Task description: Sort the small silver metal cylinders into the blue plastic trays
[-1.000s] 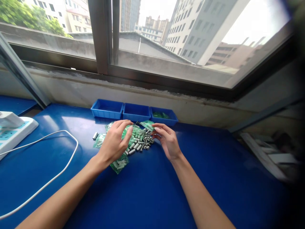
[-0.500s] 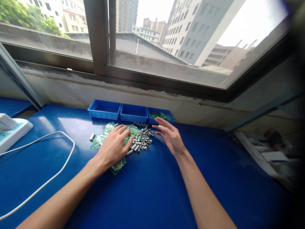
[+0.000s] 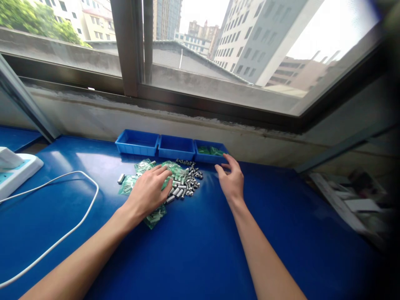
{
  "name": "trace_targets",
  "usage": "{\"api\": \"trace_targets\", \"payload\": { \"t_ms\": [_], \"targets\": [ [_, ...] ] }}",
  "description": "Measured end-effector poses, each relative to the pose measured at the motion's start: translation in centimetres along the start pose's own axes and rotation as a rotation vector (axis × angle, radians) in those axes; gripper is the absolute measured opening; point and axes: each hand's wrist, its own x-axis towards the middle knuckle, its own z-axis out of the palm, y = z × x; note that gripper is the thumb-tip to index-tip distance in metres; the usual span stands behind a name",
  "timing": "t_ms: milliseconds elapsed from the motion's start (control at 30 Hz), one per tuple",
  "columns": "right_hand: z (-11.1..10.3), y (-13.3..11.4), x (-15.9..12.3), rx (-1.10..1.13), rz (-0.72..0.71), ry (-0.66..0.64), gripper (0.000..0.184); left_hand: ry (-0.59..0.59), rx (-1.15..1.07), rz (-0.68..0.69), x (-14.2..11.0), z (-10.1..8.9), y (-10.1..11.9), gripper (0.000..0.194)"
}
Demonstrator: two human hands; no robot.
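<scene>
My left hand [image 3: 151,187] rests over the green plastic packets [image 3: 144,166], its fingers loosely stretched and nothing visibly gripped. Just right of its fingertips lies a loose heap of small metal parts: silver cylinders [image 3: 179,193] and screw-like pieces [image 3: 194,183]. Another green packet [image 3: 156,217] sticks out below the wrist. My right hand [image 3: 231,180] hovers by the front right corner of the right blue bin [image 3: 208,158], thumb and fingers curved but apart, with nothing seen between them. Green packets [image 3: 211,150] lie inside that bin.
Two more blue bins, the left bin [image 3: 136,149] and the middle bin [image 3: 175,154], stand in the same row along the wall. A white cable [image 3: 95,189] loops over the blue table [image 3: 200,258] from a white power strip [image 3: 23,173] at the left. A window rises behind.
My right hand has shifted right, away from the metal heap, and its fingers have curled from stretched to bent. My left hand has stayed nearly in place over the packets.
</scene>
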Motion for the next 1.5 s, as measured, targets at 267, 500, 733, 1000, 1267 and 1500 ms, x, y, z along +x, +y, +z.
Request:
{"api": "trace_targets", "payload": {
  "t_ms": [267, 500, 733, 1000, 1267, 1500],
  "targets": [
    [0.5, -0.2, 0.4, -0.006, -0.097, -0.157, 0.058, 0.023, 0.051, 0.024, -0.1, 0.2, -0.2, 0.031],
    [0.8, -1.4, 0.5, -0.142, -0.099, 0.053, 0.048, 0.040, 0.114, 0.068, 0.2, 0.1, -0.4, 0.028],
    [0.5, -1.7, 3.2, -0.368, -0.155, -0.002, 0.041, 0.056, 0.122, 0.072, 0.1, 0.3, -0.5, 0.026],
    [0.8, -3.5, 0.9, -0.183, -0.064, -0.012, 0.033, 0.048, 0.174, 0.009, 0.1, 0.1, -0.8, 0.022],
    [2.5, -5.0, -3.0, 0.117, -0.081, -0.222, 0.021, 0.083, 0.221, 0.048, 0.3, 0.4, -0.9, 0.025],
    [3.3, -5.5, -4.2, 0.131, -0.124, -0.314, 0.019, 0.170, 0.231, 0.067, 0.3, 0.1, -0.7, 0.028]
  ]
}}
